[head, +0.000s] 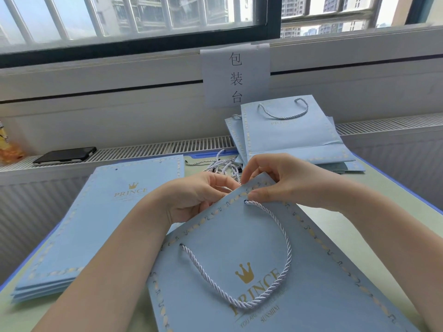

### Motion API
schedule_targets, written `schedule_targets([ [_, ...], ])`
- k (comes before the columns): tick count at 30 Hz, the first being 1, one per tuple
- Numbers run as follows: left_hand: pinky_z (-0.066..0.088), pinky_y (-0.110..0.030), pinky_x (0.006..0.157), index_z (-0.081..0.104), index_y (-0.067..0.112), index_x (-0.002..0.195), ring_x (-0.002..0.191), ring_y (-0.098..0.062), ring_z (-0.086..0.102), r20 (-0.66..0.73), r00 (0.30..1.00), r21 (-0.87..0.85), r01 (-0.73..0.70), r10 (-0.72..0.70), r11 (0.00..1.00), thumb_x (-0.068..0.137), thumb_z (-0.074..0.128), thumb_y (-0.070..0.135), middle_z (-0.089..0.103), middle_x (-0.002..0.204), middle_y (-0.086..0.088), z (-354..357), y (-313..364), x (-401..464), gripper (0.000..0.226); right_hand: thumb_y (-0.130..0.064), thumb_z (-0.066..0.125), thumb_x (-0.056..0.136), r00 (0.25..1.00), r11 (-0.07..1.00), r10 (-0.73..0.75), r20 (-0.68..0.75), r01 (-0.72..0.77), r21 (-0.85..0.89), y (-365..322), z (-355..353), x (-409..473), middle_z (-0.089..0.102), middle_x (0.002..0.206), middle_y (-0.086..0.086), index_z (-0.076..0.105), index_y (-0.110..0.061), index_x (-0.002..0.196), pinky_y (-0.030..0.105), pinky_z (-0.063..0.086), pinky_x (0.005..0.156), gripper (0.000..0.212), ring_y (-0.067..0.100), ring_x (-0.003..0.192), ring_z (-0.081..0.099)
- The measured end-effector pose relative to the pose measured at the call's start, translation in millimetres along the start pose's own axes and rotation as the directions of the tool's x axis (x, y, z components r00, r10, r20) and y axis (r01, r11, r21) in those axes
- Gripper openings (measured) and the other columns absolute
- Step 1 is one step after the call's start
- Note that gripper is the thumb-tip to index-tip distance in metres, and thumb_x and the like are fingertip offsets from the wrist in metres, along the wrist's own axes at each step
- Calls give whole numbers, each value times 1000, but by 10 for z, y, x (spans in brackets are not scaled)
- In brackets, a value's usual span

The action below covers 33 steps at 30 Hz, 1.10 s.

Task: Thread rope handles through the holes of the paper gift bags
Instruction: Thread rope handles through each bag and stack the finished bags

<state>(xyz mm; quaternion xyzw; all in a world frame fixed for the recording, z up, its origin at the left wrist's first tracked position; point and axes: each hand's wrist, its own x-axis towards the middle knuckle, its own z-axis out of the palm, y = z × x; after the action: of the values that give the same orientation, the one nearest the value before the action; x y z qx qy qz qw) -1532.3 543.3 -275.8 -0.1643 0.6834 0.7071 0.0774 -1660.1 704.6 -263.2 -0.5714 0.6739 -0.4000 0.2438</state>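
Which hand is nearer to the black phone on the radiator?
Left. The left hand grips the bag's top edge on the side towards the phone; the right hand pinches the same edge farther right.

- A table [318, 212] with a pale green top and a blue edge stands against the wall under the window.
- A white paper sign [236, 76] with three black Chinese characters in a column hangs from the window sill.
- A black phone [65, 155] lies flat on the slatted white radiator cover [153, 146], at the left.
- An orange and yellow packet [7, 146] sits at the far left edge, only partly in view.
- A dark-framed window [143, 41] with white bars [60, 17] outside shows high-rise apartment buildings [134, 10] beyond.
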Motion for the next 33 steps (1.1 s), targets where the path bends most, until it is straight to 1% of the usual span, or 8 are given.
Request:
schedule_targets([
  [11,45,-16,37,58,8,78,43,-11,56,-245,968,158,-17,56,987,87,58,-9,61,71,-8,78,32,-26,19,-9,66,86,1000,1000,-6,-8,6,1,31,-9,10,65,76,-16,68,-25,92,17,47,61,17,3,68,58],
  [16,47,-16,43,64,9,87,52,-10,60,-217,969,195,-73,116,978,84,63,-5,68,78,-6,68,76,-92,14,-12,66,87,1000,1000,-12,-18,12,8,55,-28,15,67,88,1,70,-26,93,26,49,67,16,11,74,60],
  [19,49,-20,57,65,12,86,62,-9,63,-331,915,303,-126,228,945,87,62,2,72,80,-1,102,105,-99,11,-14,65,88,995,1000,6,-98,-8,-21,68,-105,7,68,91,2,70,-27,92,27,49,68,14,13,74,60],
  [21,50,-29,69,62,14,82,69,-13,64,-463,801,481,-134,381,866,91,56,2,73,81,0,64,102,-85,16,-14,62,89,980,999,41,-193,-44,-11,81,-198,-10,67,77,-8,70,-27,88,20,47,64,16,7,67,57],
  [24,51,-38,77,59,24,78,79,-19,64,-554,564,742,0,613,670,90,49,3,69,78,6,-52,74,-56,26,-10,55,92,936,988,79,-344,-120,-99,128,-353,-28,58,61,-16,69,-22,88,7,34,48,19,-4,51,47],
  [26,51,-41,81,60,23,82,84,-18,62,-578,503,760,46,642,648,91,47,6,67,81,7,-79,47,-45,24,-8,50,94,913,961,109,-393,-197,-193,183,-436,-28,54,66,-9,68,-18,89,9,30,40,22,3,47,43],
  [30,49,-43,85,61,18,101,95,-22,59,-616,494,752,138,613,644,92,40,5,66,98,1,-82,-44,32,27,-5,38,93,756,880,45,-653,-340,-333,309,-565,-12,45,61,-3,63,-14,92,25,34,50,27,20,55,41],
  [33,47,-42,88,58,14,110,101,-26,56,-609,643,750,276,464,602,88,35,0,63,107,-3,-67,-139,120,35,-12,33,94,601,838,-5,-799,-433,-331,335,-663,-78,52,74,1,58,-18,97,34,35,68,26,29,81,47],
])
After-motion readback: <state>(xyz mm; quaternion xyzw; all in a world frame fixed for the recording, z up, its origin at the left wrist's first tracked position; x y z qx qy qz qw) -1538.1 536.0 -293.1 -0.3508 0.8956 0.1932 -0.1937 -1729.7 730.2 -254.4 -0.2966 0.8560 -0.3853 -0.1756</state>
